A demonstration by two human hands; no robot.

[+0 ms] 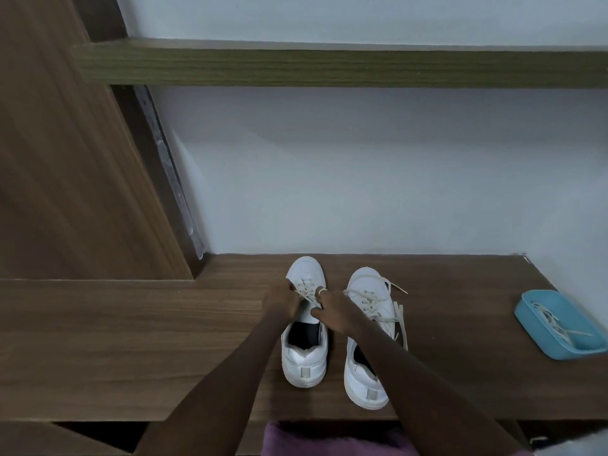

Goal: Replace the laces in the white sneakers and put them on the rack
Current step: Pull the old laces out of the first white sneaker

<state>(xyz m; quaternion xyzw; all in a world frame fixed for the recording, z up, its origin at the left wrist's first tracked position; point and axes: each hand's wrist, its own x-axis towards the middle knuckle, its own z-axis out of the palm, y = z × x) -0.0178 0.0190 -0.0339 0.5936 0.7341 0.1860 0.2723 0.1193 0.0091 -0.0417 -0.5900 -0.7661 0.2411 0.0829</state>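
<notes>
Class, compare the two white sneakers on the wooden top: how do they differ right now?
The left hand and right hand pinch the lace of the left sneaker; no hand holds the right sneaker. Lace ends trail loose over the right sneaker's side; none trail from the left sneaker. Both are white, upright, toes toward the wall.

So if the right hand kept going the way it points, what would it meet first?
Probably the laced front of the left sneaker: the right hand points forward-left over it, pinching its lace. Beyond that, the wall. Depth is unclear.
</notes>
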